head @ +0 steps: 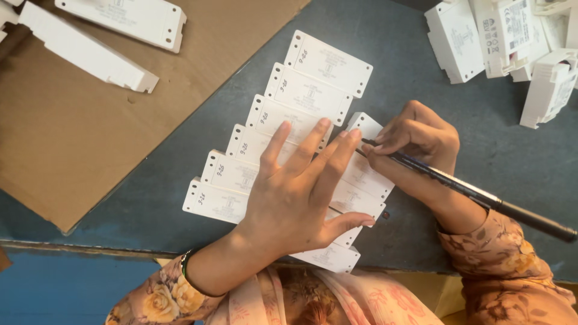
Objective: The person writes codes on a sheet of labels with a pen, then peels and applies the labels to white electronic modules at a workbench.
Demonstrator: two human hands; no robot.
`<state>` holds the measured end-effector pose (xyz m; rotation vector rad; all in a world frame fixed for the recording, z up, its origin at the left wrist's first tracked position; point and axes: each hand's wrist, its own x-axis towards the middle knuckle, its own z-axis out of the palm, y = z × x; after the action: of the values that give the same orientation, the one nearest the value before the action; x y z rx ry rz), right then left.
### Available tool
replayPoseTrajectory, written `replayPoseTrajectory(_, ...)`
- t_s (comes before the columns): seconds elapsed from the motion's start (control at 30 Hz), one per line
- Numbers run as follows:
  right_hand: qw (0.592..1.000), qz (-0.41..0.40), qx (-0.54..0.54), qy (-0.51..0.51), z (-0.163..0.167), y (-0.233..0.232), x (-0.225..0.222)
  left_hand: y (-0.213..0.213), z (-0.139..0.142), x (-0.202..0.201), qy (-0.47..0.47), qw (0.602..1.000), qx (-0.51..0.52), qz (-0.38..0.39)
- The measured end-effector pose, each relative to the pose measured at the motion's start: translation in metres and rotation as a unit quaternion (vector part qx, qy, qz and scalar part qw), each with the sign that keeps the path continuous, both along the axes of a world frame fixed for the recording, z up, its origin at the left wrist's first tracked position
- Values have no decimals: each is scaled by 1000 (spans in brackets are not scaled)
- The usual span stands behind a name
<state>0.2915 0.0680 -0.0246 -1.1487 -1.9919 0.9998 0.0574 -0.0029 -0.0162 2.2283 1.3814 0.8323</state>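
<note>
The right hand [415,135] pinches a black pen [475,192] between thumb and fingers, closed firmly on it near the tip. The tip rests on a white flat rectangular plate [364,129] at the centre of the view, though the fingers hide the exact contact point, so the tip may be just above it. The pen's barrel runs away toward four o'clock, past the wrist and a floral sleeve [512,271].

The left hand [298,192] lies flat and open, fingers spread and pointing toward one o'clock, palm pressing down on a fanned row of plates [265,144]. It grips nothing; it only holds the plates still. The plates overlap like stair steps, running from seven o'clock up to one o'clock, each with small holes at its corners and dark handwriting at its left end. The fingertips end just beside the plate under the pen.

The plates sit on a dark blue-grey table [469,150]. At ten o'clock lies a sheet of brown cardboard [78,132] bearing two long white casings [90,54]. At two o'clock, well apart from the hands, is a heap of white box-shaped housings [506,42].
</note>
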Motion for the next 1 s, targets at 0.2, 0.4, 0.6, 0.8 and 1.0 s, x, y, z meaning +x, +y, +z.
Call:
replayPoseTrajectory(0.2,1000,-14,0,-22,3,-3,-5,-2,-3,0,20,1000,-3,-4)
replayPoseTrajectory(0.4,999,1,-12,-30,7,-2,-2,-3,-5,0,21,1000,-5,-1)
replayPoseTrajectory(0.6,1000,-4,-16,-24,6,-2,-2,-3,-6,-1,23,1000,-6,-3)
replayPoseTrajectory(0.8,999,2,-27,-22,7,-2,-1,-4,-7,0,22,1000,-9,-3)
replayPoseTrajectory(1.0,999,17,-23,-26,6,-2,2,-4,-7,0,24,1000,-10,0)
